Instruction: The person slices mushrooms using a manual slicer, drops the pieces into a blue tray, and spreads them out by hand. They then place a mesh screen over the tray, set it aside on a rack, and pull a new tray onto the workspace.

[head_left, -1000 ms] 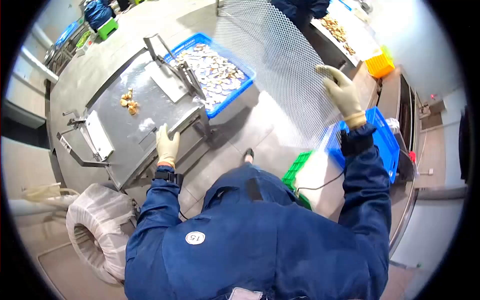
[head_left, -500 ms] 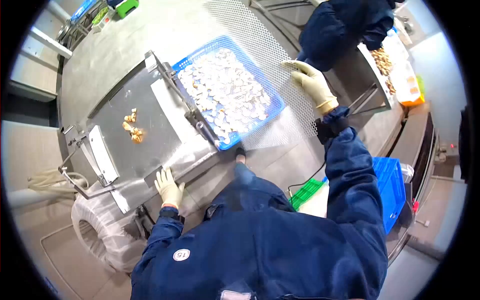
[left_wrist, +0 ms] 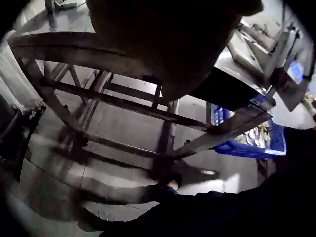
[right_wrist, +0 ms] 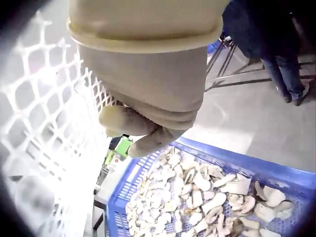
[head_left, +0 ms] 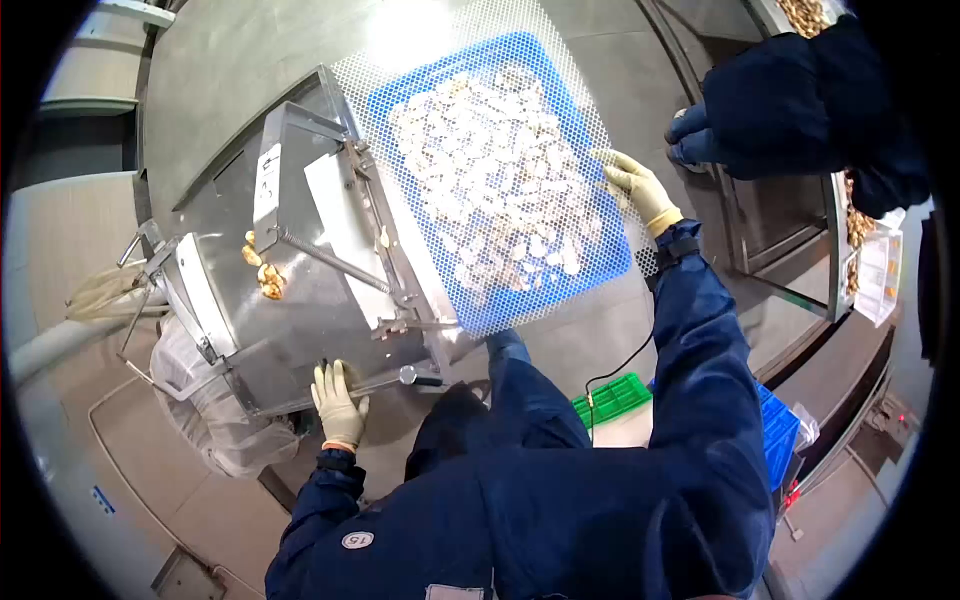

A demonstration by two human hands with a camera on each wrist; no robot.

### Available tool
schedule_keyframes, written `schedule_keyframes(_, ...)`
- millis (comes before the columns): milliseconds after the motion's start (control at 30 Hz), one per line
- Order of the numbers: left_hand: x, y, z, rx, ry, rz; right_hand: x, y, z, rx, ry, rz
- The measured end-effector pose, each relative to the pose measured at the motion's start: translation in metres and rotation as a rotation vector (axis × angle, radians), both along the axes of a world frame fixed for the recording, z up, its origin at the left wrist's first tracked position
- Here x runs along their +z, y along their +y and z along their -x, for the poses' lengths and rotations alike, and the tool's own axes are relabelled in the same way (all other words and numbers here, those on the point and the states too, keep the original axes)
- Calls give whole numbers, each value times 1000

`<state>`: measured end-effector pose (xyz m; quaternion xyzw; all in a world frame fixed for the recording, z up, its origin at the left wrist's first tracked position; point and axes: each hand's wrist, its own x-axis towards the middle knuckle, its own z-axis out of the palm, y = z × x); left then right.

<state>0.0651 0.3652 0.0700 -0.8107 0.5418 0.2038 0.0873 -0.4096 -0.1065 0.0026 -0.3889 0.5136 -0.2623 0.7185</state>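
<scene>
White mesh (head_left: 420, 45) pinched by right hand (head_left: 632, 185); left hand (head_left: 337, 400), seemingly flat, touches table (head_left: 300, 310).

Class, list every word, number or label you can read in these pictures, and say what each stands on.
"15": on the round white badge on the back of the blue jacket.
White label on the metal table: print too blurred to read.
Both wrist views: no text to read.

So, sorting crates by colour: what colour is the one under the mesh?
Blue crate, clearest in head view.
</scene>
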Motion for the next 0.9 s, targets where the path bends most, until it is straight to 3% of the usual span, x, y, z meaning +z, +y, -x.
schedule_keyframes(33,-2,0,0,-14,-12,9,-12,-6,3,88,-28,-25)
schedule_keyframes(267,0,-2,-3,-24,-26,-120,-71,-29,9,145,128,-56)
schedule_keyframes(367,-5,3,-5,-62,-3,-6,-67,-35,7,190,168,-68)
schedule_keyframes(600,-3,2,-6,-70,-6,-47,-67,-30,-3,180,153,-84)
schedule_keyframes(900,3,-7,-3,-69,6,-61,-107,-18,-10,160,183,-40)
